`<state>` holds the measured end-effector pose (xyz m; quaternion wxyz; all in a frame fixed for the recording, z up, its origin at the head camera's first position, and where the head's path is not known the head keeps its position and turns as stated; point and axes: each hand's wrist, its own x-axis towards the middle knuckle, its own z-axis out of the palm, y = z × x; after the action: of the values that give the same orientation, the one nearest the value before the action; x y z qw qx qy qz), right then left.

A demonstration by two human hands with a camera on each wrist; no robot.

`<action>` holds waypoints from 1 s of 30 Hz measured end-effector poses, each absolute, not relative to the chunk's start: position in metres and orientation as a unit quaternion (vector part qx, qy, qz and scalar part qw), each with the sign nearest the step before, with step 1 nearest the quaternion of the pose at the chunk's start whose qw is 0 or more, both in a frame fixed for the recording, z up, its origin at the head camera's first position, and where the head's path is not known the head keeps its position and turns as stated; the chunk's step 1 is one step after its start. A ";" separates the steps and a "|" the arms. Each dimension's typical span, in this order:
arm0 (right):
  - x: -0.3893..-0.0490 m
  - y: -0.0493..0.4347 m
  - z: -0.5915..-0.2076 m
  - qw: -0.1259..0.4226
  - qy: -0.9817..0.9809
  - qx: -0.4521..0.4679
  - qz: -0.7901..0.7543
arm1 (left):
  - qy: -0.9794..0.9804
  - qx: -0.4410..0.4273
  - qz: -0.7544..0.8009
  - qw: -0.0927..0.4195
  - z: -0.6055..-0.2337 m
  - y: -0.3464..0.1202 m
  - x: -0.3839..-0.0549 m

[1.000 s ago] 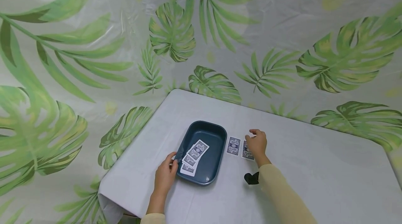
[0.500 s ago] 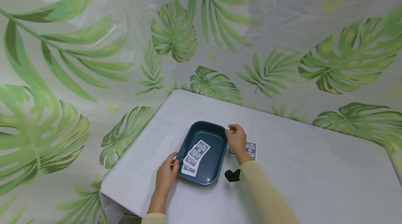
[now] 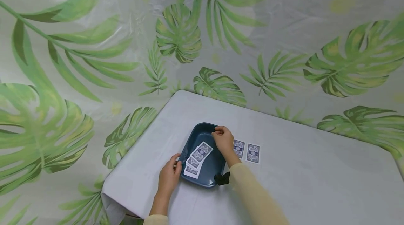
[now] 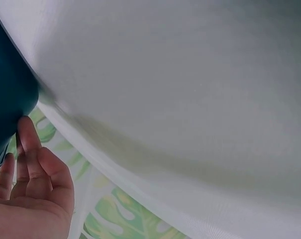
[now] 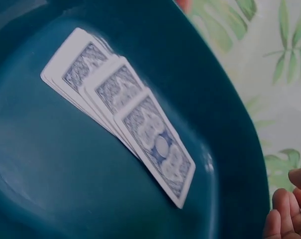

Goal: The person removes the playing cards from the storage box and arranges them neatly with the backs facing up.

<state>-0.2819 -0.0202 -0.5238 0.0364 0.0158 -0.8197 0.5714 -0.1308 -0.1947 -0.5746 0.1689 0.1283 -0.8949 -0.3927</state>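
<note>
A dark blue tray (image 3: 206, 181) holds several playing cards (image 3: 202, 152), face down and overlapping in a fan; their blue patterned backs fill the middle of the right wrist view. At the tray's left side, my left hand (image 3: 169, 174) touches the rim with its fingertips, and in the left wrist view its fingers (image 4: 28, 132) reach up to the outer wall. Over the far right part of the tray is my right hand (image 3: 224, 140), fingers loosely bent with no card showing in them. Two more face-down cards (image 3: 253, 154) lie on the table right of the tray, one partly hidden by the right hand.
A white cloth covers the table (image 3: 303, 169), whose left edge runs close to the tray. Behind it hangs a leaf-printed sheet (image 3: 233, 49). A small black device (image 3: 222, 178) sits at the right wrist, over the tray's near right corner.
My right hand has moved left from above the two table cards, across the tray's right rim, uncovering the right-hand card. The left hand and the cards in the tray stay put.
</note>
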 end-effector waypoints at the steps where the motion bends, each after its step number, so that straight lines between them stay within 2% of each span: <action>1: -0.281 -0.022 -0.525 0.034 -0.822 0.017 0.568 | -0.895 0.128 -0.392 0.169 -0.575 -0.195 -0.131; 16: -0.273 -0.035 -0.547 0.007 -0.843 0.018 0.538 | -0.894 0.126 -0.391 0.178 -0.576 -0.195 -0.131; 30: -0.275 -0.041 -0.561 -0.050 -0.918 0.019 0.394 | -0.894 0.125 -0.388 0.186 -0.578 -0.195 -0.133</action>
<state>-0.2753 -0.0409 -0.5607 -0.0505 0.0192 -0.9177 0.3937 -0.1327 -0.1955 -0.5782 0.1864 0.1253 -0.8940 -0.3878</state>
